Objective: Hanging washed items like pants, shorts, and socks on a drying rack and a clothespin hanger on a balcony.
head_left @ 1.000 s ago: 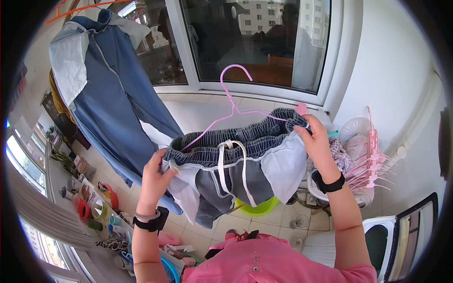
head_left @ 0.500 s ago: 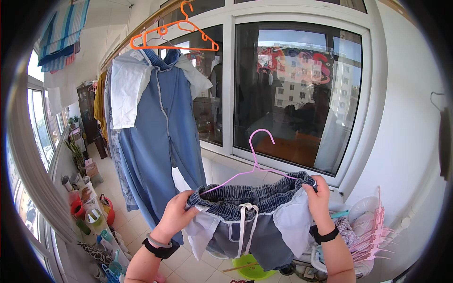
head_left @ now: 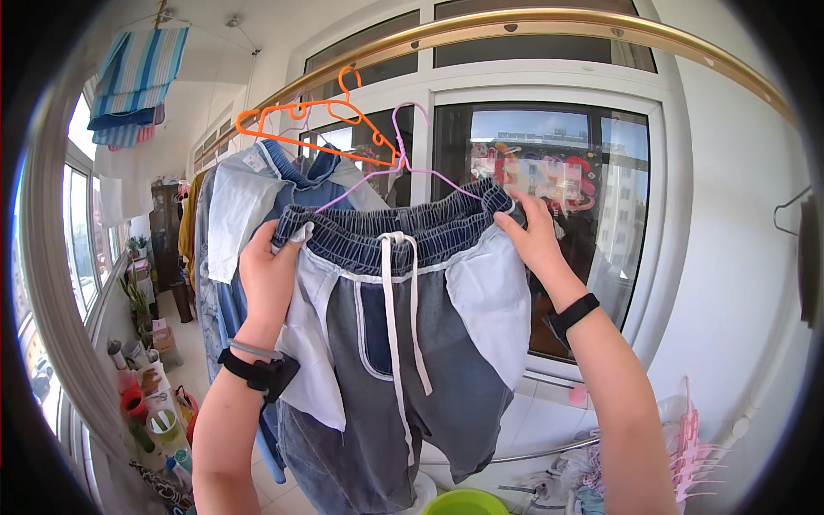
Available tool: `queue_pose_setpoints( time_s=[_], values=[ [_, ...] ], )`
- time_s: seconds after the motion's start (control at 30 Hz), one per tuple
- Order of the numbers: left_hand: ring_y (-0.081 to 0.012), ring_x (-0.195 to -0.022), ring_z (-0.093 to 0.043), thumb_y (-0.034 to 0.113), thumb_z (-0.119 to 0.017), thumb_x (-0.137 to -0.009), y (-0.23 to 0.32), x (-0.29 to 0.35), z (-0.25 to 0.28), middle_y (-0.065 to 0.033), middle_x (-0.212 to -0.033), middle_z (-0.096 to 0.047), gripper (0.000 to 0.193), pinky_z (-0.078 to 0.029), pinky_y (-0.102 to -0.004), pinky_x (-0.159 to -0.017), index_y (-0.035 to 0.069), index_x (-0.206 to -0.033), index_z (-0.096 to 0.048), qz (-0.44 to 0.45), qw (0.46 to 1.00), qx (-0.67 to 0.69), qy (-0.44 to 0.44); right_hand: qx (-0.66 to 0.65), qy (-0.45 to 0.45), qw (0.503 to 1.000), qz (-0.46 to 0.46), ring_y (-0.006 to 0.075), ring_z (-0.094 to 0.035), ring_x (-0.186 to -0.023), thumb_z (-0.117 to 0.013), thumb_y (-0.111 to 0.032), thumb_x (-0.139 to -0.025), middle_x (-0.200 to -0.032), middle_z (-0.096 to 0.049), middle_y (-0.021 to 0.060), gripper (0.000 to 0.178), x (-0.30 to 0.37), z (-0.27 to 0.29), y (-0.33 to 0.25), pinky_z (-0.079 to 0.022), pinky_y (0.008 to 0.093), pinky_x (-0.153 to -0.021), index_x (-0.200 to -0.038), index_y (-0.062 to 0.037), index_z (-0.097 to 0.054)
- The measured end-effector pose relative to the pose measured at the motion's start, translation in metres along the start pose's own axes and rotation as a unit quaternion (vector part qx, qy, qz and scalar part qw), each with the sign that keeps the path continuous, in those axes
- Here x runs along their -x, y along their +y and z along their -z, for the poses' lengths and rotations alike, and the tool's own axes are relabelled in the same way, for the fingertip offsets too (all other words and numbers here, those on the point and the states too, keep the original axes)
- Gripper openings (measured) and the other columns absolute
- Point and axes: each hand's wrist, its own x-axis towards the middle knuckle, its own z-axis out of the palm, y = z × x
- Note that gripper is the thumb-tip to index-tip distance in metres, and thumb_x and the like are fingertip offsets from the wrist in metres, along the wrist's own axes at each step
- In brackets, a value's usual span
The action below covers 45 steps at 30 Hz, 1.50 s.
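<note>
- Biggest first: a white-framed window [head_left: 592, 232] fills the frame right of centre, buildings shining in its dark glass!
- Across the top sweeps a gold drying rail [head_left: 558, 21], bending down toward the upper left.
- Here's the main event: grey-blue denim trousers [head_left: 442, 343], front and centre, elastic waistband up, white pocket linings flapping out on both sides, legs dropping toward the lower edge.
- Behind them, left of centre, hang paler blue trousers [head_left: 290, 190], partly covered by the held pair.
- Upper left, a blue-and-white striped cloth [head_left: 142, 64] dangles.
- An orange hanger [head_left: 322, 149] sits tilted, upper centre-left, just under the rail.
- Beside its right end, a pink wire hanger [head_left: 401, 146] points its hook upward, both arms running down into the waistband!
- Left hand [head_left: 268, 266], left of centre: pinching the waistband's left corner, thumb in front.
- Right hand [head_left: 532, 232], right of centre: a matching narrow pinch on the opposite corner.
- Smallest of all, a white drawstring [head_left: 393, 326], knotted at the waistband, trails down the middle.
</note>
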Motion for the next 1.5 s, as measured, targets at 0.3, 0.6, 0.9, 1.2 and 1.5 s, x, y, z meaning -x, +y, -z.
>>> queue_pose_setpoints(
  time_s=[0.3, 0.6, 0.9, 1.2, 1.5],
  values=[
    [-0.0311, -0.076, -0.064, 0.021, -0.070, -0.077, 0.025, -0.083, -0.024, -0.0138, -0.080, -0.068, 0.028, -0.048, -0.0367, -0.067, 0.006, -0.100, -0.067, -0.021, 0.985, -0.094, 0.144, -0.012, 0.013, 0.995, -0.097, 0.0409, -0.032, -0.131, -0.054, -0.042, -0.091, -0.139, -0.031, 0.0279, 0.062, 0.064, -0.026, 0.018, -0.028, 0.0449, -0.107, -0.135, -0.0012, -0.039],
    [-0.0325, -0.078, -0.063, 0.026, -0.067, -0.079, 0.027, -0.083, -0.063, -0.0133, -0.080, -0.067, 0.029, -0.048, -0.0399, -0.068, 0.010, -0.104, -0.065, -0.036, 0.974, -0.196, 0.103, 0.008, -0.083, 0.977, -0.196, 0.0392, -0.033, -0.131, -0.052, -0.043, -0.092, -0.141, -0.031, 0.0249, 0.058, 0.129, -0.008, 0.048, -0.030, 0.0443, -0.106, -0.133, -0.0029, -0.042],
    [-0.0294, -0.119, -0.045, 0.028, -0.073, -0.081, -0.005, -0.008, -0.005, -0.0223, -0.135, -0.039, 0.092, -0.038, -0.0397, -0.098, 0.002, -0.146, -0.015, 0.043, 0.993, 0.026, -0.104, -0.057, -0.131, 0.955, -0.261, 0.0403, -0.031, -0.132, -0.051, -0.042, -0.093, -0.143, -0.025, 0.0265, 0.065, 0.190, -0.008, 0.072, -0.028, 0.0400, -0.109, -0.141, -0.0022, -0.032],
    [-0.0209, -0.118, -0.046, 0.008, -0.070, -0.082, -0.086, 0.155, 0.098, -0.0140, -0.130, -0.046, 0.074, -0.036, -0.0310, -0.101, 0.002, -0.141, -0.026, 0.278, 0.927, 0.059, -0.243, -0.136, -0.204, 0.877, -0.414, 0.0326, -0.034, -0.133, -0.070, -0.044, -0.080, -0.147, -0.024, 0.0245, 0.097, 0.268, -0.038, 0.084, -0.030, 0.0376, -0.108, -0.146, 0.0025, -0.016],
    [-0.0106, -0.092, -0.059, 0.014, -0.062, -0.091, -0.111, 0.234, 0.165, -0.0041, -0.104, -0.065, 0.024, -0.044, -0.0244, -0.086, -0.001, -0.110, -0.060, 0.425, 0.880, 0.124, -0.171, -0.305, -0.265, 0.724, -0.559, 0.0167, -0.050, -0.114, -0.067, -0.025, -0.086, -0.121, -0.058, 0.0109, 0.042, 0.356, -0.016, 0.078, -0.039, 0.0300, -0.095, -0.117, 0.0014, -0.058]
  ],
)
